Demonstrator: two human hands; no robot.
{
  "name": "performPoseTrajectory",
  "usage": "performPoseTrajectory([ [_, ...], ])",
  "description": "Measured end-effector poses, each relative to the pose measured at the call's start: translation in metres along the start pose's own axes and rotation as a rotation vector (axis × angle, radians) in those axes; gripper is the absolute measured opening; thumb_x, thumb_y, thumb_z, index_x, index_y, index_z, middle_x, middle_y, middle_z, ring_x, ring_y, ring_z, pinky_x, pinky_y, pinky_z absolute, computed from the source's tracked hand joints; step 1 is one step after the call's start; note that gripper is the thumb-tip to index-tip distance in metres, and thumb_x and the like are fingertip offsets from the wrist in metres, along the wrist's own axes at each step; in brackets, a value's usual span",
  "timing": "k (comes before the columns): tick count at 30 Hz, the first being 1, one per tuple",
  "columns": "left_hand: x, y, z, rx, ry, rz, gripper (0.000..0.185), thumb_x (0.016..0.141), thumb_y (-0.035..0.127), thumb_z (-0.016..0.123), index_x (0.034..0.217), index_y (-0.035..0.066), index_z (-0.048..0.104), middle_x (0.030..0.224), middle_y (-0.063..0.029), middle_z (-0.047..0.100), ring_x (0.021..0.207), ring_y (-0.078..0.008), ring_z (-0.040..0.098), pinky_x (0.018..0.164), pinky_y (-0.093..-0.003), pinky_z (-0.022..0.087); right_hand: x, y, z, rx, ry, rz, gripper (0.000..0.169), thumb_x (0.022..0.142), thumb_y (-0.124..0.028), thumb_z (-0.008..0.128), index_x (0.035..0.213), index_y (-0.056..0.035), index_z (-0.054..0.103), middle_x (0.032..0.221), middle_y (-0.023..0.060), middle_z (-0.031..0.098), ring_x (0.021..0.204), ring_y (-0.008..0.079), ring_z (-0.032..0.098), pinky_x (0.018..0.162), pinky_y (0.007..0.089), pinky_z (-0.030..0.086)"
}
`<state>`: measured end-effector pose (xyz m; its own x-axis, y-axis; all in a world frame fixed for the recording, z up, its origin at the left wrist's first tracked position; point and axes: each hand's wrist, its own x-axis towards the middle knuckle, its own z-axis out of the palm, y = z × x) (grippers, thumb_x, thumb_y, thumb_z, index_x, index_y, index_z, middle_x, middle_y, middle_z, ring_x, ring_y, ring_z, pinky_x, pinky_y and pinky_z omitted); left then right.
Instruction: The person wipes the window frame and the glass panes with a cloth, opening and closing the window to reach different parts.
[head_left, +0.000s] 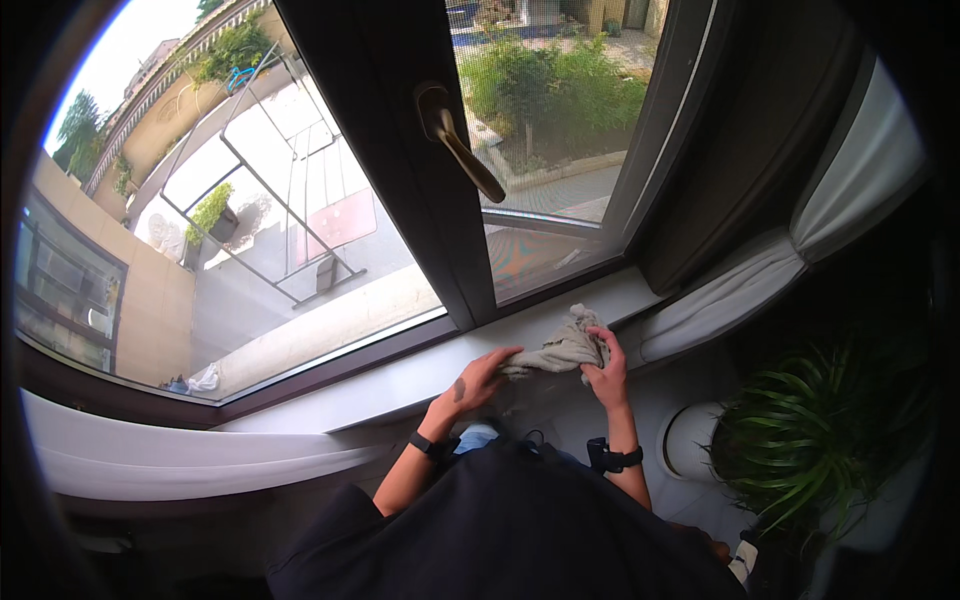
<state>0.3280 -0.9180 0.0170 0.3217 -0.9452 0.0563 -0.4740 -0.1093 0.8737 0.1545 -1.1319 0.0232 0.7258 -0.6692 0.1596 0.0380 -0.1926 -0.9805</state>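
A crumpled greyish-beige cloth (559, 354) is stretched between my two hands at the front edge of a white window sill (442, 362). My left hand (480, 379) grips the cloth's narrower left end. At its bunched right end, my right hand (607, 367) holds on with thumb and fingers curved round the folds. Part of the cloth sticks up over the sill; I cannot tell whether it touches the surface. Behind it rises a dark-framed window, its bronze-coloured handle (471, 161) slanting down on the middle post.
White curtains hang at the left (187, 457) and, tied back, at the right (720, 307). A leafy plant (810, 442) in a white pot (691, 442) stands on the floor to my right. Outside the glass is a metal drying rack (277, 199). Part of another person's hand (716, 551) shows at lower right.
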Motion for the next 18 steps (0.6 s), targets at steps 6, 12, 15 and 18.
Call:
performPoseTrajectory([
  [6, -0.015, 0.051, -0.070, -0.064, 0.420, 0.305, 0.062, 0.077, -0.016, 0.063, 0.134, 0.004, 0.049, 0.127, -0.0183, 0.060, 0.117, -0.0392, 0.059, 0.096, -0.0416, 0.050, 0.078, -0.146, 0.093, 0.146, 0.000, -0.503, 0.068, 0.077, 0.001, 0.066, 0.141, -0.0010, 0.041, 0.134, 0.0111, 0.049, 0.127, 0.0218, 0.047, 0.111, 0.0340, 0.035],
  [12, 0.018, 0.066, -0.105, -0.077, 0.574, 0.456, 0.070, 0.072, -0.019, 0.062, 0.137, 0.001, 0.044, 0.131, -0.0189, 0.054, 0.123, -0.0335, 0.055, 0.105, -0.0374, 0.042, 0.157, -0.233, 0.156, -0.129, 0.042, -0.812, 0.073, 0.073, -0.002, 0.075, 0.138, -0.0012, 0.041, 0.122, 0.0199, 0.058, 0.115, 0.0320, 0.059, 0.101, 0.0392, 0.046],
  [15, 0.013, 0.043, -0.117, -0.042, 0.580, 0.359, 0.075, 0.072, -0.019, 0.058, 0.143, 0.001, 0.041, 0.133, -0.0184, 0.054, 0.126, -0.0315, 0.054, 0.107, -0.0374, 0.041, 0.160, -0.221, 0.181, -0.272, 0.220, -0.885, 0.070, 0.070, -0.002, 0.076, 0.131, -0.0029, 0.044, 0.109, 0.0236, 0.062, 0.096, 0.0397, 0.066, 0.087, 0.0431, 0.053],
  [18, 0.014, 0.018, -0.122, -0.082, 0.545, 0.284, 0.074, 0.075, -0.018, 0.059, 0.143, 0.002, 0.041, 0.133, -0.0180, 0.055, 0.128, -0.0295, 0.053, 0.106, -0.0374, 0.042, 0.161, -0.202, 0.177, -0.252, 0.240, -0.810, 0.070, 0.070, 0.000, 0.075, 0.132, -0.0014, 0.043, 0.113, 0.0203, 0.063, 0.104, 0.0333, 0.066, 0.093, 0.0397, 0.052],
])
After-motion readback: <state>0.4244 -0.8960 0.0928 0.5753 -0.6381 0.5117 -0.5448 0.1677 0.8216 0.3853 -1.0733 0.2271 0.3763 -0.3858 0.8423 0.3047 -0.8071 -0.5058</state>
